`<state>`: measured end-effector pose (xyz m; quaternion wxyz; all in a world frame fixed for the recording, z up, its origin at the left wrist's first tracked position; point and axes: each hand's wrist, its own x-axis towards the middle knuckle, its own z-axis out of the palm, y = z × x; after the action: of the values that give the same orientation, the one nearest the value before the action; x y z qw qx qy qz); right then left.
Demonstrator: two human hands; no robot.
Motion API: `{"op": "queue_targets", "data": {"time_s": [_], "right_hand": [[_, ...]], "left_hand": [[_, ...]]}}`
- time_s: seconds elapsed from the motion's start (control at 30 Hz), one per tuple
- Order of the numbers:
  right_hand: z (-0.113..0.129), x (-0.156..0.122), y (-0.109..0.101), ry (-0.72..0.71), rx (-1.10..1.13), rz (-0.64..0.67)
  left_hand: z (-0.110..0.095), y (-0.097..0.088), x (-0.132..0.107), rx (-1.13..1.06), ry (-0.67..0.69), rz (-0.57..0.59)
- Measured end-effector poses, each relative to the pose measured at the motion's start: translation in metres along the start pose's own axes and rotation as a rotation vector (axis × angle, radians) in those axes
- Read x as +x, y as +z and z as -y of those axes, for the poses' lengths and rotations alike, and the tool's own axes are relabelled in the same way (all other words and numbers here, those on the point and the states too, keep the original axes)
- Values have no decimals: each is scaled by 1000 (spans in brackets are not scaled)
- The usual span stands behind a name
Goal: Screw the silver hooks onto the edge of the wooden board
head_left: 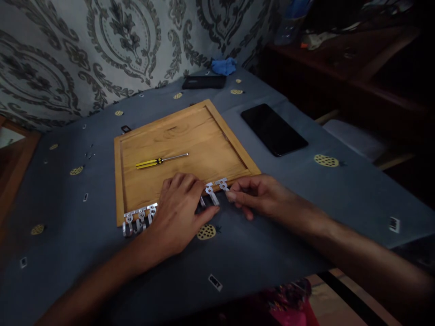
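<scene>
Table covered with grey-blue cloth (299,199), pineapple print. Wooden board (207,131) with raised rim lies mid-table, one corner toward the far wall.

Metal hooks (139,218) sit in a row along the board's near edge, hanging over onto the cloth. Three show at the near left corner and two more toward the near right corner; the middle of the row is hidden.

Left hand (180,206): palm down over the near edge, covering the middle of the row, with the fingers resting on the wood and the thumb stretched right on the cloth. Cannot tell whether it grips anything beneath.

Right hand (260,195): just off the near right corner. Thumb and forefinger are pinched together on the end hook (223,184), the last one on the right.

Screwdriver (159,161), yellow-and-black handle, lies loose on the board's middle, shaft pointing right, apart from both hands.

Smartphone (273,129), screen dark, lies on the cloth beside the board's right edge. A second dark phone (204,82) and a blue rag (224,66) lie at the far edge by the wall. Small dark bits are scattered on the cloth left of the board.
</scene>
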<state>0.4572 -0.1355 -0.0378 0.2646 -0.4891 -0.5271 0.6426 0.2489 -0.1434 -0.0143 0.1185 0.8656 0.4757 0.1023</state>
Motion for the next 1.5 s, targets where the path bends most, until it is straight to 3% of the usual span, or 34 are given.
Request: {"op": "queue_targets", "data": {"time_s": [0.3,0.47,0.7,0.93,1.07,1.17,1.5], "right_hand": [[3,1,2,5,26,-6],[1,0,5,11,-7,-70],[-7,-8,7,-102,-159,-232],[-14,-23,18,-377,-463,-610],[-13,-25,32,-459,-545,-456],[-9,-21,38,-403,-503,-361],[-7,-15,41,-199,-219,-260]], "left_hand": [[-1,-1,0,5,-9,11],[-1,-1,0,4,-8,14],[-2,-2,0,-4,-20,13],[-1,-2,0,1,-24,22],[-2,-4,1,-9,-30,49],[-2,-5,2,-14,-44,66],[-3,-3,1,-10,-47,62]]}}
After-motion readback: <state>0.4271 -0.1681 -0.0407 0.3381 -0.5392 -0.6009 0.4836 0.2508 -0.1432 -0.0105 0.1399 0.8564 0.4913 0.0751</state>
